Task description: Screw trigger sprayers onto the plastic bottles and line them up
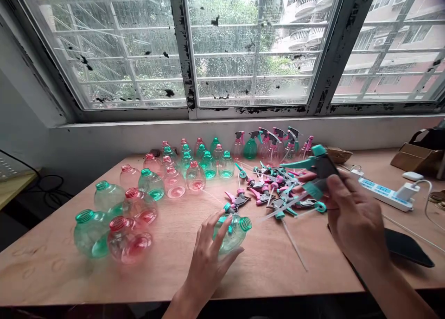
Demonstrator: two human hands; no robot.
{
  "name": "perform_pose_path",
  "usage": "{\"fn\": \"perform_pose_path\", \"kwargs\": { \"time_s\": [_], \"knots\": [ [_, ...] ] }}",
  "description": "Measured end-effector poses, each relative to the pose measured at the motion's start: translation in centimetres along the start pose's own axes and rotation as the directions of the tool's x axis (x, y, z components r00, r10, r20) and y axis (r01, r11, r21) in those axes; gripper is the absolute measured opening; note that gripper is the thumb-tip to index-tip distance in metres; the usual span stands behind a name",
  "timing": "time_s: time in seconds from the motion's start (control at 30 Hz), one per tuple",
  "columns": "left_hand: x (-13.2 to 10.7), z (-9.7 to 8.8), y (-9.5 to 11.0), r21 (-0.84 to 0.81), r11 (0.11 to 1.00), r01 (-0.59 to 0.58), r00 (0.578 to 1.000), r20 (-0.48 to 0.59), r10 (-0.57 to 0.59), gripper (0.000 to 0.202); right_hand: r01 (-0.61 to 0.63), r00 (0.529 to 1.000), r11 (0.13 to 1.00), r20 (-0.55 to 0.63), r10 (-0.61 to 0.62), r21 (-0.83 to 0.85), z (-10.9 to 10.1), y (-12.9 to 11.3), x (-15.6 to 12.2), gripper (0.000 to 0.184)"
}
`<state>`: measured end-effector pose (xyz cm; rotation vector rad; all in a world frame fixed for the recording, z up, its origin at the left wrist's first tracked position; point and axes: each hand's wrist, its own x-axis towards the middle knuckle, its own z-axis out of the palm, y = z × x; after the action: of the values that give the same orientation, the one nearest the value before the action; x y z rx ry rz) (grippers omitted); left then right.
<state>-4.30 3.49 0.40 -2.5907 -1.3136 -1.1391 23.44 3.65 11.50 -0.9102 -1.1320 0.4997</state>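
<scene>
My left hand (pixel 208 254) grips a clear green plastic bottle (pixel 234 231) lying tilted on the wooden table (pixel 174 272), its threaded neck pointing right. My right hand (pixel 351 212) is raised above the table and closed on a teal and grey spray trigger head (pixel 314 168), whose thin white dip tube (pixel 281 207) points down-left toward the bottle. A heap of loose pink and teal trigger heads (pixel 267 189) lies just beyond both hands.
Several empty green and pink bottles (pixel 114 221) stand at the left and centre back. Finished spray bottles (pixel 271 145) line the wall under the window. A white power strip (pixel 382 191), a black phone (pixel 406 247) and a cardboard box (pixel 417 156) sit on the right.
</scene>
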Motion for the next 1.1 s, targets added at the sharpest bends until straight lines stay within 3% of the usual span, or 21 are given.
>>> {"fn": "perform_pose_path", "kwargs": {
  "time_s": [0.1,0.17,0.3,0.43,0.57,0.67,0.73,0.97,1.1],
  "knots": [
    [0.0,0.0,0.0,0.015,1.0,0.004,1.0,0.004,-0.004,0.066,-0.058,0.997,0.987,-0.032,0.063,0.148,-0.5,-0.7,-1.0,0.019],
    [0.0,-0.1,0.0,0.019,1.0,-0.002,1.0,0.007,0.002,0.066,-0.097,0.995,0.984,-0.003,0.099,0.15,0.0,-0.3,-1.9,0.019],
    [0.0,-0.1,-0.2,0.016,1.0,-0.01,1.0,0.017,0.01,0.067,-0.222,0.97,0.971,0.123,0.211,0.085,1.7,2.2,-5.2,0.027],
    [-0.2,0.2,-0.3,-0.029,0.997,0.069,0.997,0.028,-0.069,0.088,-0.301,0.937,0.947,0.218,0.273,0.109,2.0,4.3,-7.9,0.028],
    [-0.1,0.1,-0.2,-0.086,0.986,0.146,0.986,0.098,-0.137,0.087,-0.274,0.961,0.913,0.049,0.272,0.301,0.7,4.1,-7.8,0.02],
    [0.2,-0.1,-0.1,-0.098,0.988,0.117,0.986,0.126,-0.105,0.083,-0.136,0.965,0.924,-0.163,0.205,0.357,-0.3,3.1,-7.0,0.015],
    [0.2,-0.1,0.0,-0.074,0.994,0.077,0.989,0.134,-0.066,0.08,-0.08,0.957,0.932,-0.234,0.171,0.355,-0.7,2.6,-6.7,0.017],
    [0.1,-0.1,0.1,-0.034,0.998,0.06,0.991,0.12,-0.055,0.076,-0.067,0.951,0.938,-0.262,0.163,0.34,-1.1,3.0,-7.1,0.015],
    [0.2,-0.1,0.0,-0.025,1.0,0.007,0.989,0.147,-0.003,0.078,-0.146,0.97,0.937,-0.141,0.199,0.318,-0.7,4.7,-7.7,0.014]
  ]
}}
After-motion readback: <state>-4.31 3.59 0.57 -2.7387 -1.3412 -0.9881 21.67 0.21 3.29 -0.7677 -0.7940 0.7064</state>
